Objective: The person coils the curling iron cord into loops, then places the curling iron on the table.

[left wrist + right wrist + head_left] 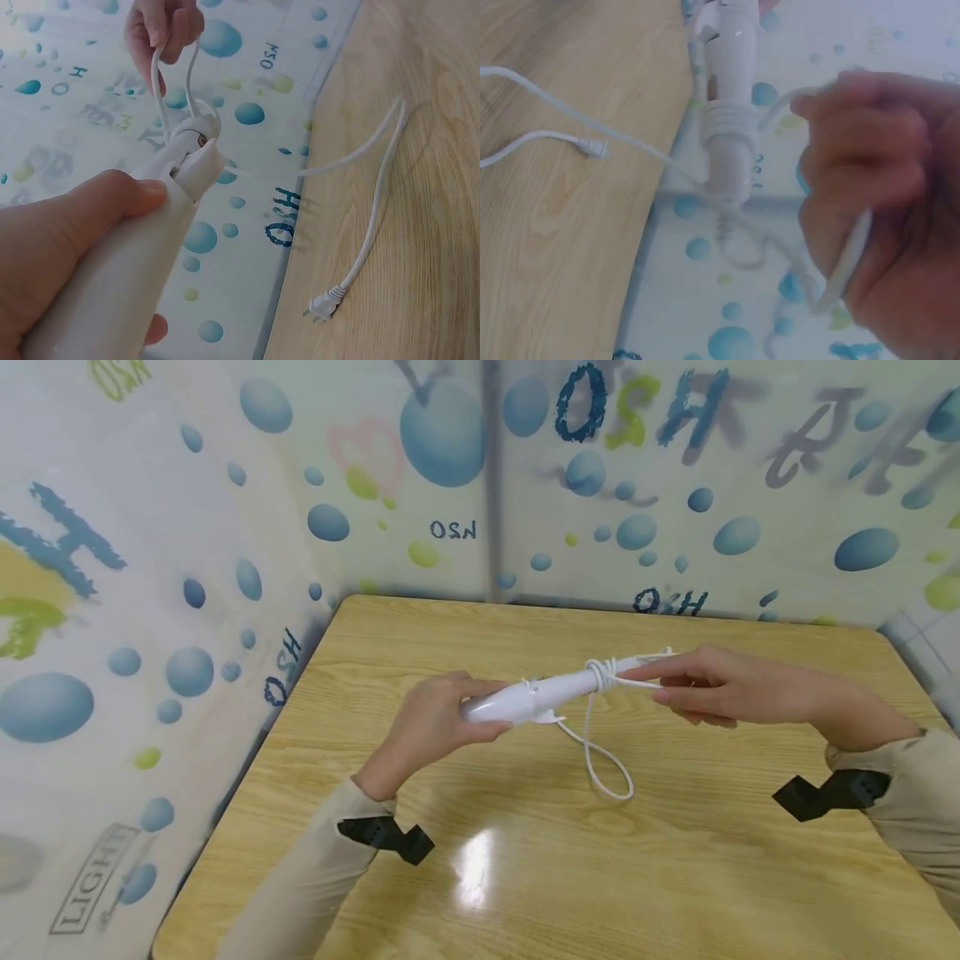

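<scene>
My left hand grips the thick end of a white curling iron, held tilted above the table. In the left wrist view, the thumb lies along its smooth body, near a small lever. A white power cord is wound in several turns round the thinner end. My right hand holds a length of this cord beside the thin end, its fingers curled round it in the right wrist view. Below the iron hangs a loop of cord, and the two-pin plug shows over the tabletop in the left wrist view.
A light wooden table spreads beneath both hands. Behind it and on the left stand walls covered with blue and green dots and lettering. Black wrist mounts sit on both sleeves.
</scene>
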A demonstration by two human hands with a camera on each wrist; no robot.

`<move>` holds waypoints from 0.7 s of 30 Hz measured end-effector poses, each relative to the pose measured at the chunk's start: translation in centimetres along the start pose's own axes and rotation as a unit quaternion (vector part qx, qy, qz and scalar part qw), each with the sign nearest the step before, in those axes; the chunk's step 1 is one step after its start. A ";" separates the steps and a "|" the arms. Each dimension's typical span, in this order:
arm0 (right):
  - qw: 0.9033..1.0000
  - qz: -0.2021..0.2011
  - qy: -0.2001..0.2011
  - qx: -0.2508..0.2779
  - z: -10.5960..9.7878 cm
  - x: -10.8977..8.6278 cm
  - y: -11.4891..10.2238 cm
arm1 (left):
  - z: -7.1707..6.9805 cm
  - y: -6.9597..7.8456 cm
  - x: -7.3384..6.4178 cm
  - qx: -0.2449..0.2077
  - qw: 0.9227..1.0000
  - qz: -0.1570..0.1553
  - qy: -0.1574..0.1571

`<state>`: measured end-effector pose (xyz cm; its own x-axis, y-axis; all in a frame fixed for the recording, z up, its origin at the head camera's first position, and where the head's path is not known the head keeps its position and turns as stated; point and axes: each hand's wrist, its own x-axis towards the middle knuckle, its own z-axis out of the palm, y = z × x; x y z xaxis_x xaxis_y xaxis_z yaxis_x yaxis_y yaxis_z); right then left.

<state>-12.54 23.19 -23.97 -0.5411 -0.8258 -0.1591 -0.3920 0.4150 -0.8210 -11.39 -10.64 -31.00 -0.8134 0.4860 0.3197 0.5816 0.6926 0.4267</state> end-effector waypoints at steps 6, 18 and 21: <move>0.999 -0.001 -0.003 -0.039 -0.3 -1.9 0.4 | -0.4 -0.4 -0.3 -0.045 0.998 0.005 0.034; 0.959 0.070 0.052 -0.268 -0.1 -2.6 -0.6 | -0.7 -0.6 -0.6 -0.050 0.998 0.030 0.036; 0.977 0.037 0.051 -0.204 -0.3 -2.9 -0.1 | -0.8 -0.7 -0.6 -0.068 0.997 0.027 0.034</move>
<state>-11.19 25.68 -23.24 -0.6426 -0.7540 -0.1363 -0.6021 0.6069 -0.5189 -11.30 -11.81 -30.80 -0.7807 0.4803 0.3999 0.6248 0.5856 0.5165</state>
